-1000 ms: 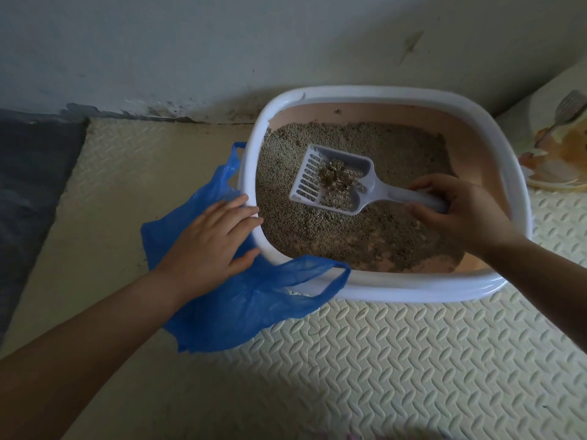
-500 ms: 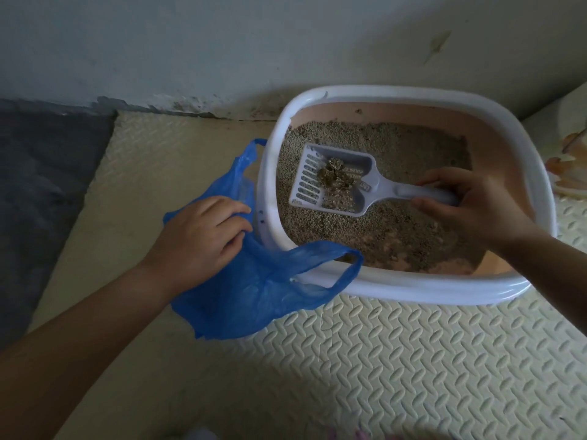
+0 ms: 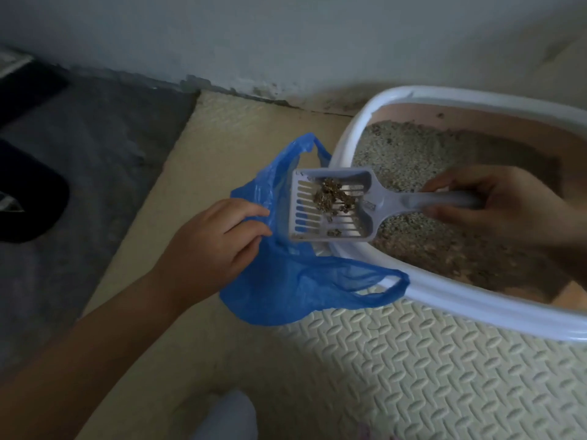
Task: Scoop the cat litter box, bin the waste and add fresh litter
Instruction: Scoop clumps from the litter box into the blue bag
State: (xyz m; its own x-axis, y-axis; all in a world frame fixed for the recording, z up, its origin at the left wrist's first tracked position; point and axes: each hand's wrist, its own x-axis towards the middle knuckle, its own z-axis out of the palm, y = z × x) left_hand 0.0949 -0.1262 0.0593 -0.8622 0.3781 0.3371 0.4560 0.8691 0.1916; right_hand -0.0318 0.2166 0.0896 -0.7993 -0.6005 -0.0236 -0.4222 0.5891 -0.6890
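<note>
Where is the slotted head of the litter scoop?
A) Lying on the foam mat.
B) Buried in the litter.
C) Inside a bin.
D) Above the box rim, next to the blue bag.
D: the right hand holds the litter scoop, carrying clumps, over the litter box rim beside the blue plastic bag that the left hand grips.

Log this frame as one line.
step: bin waste, not dumped | left hand: holds blue bag edge | right hand: grips scoop handle | scoop: holds clumps, head over litter box rim and blue bag
</note>
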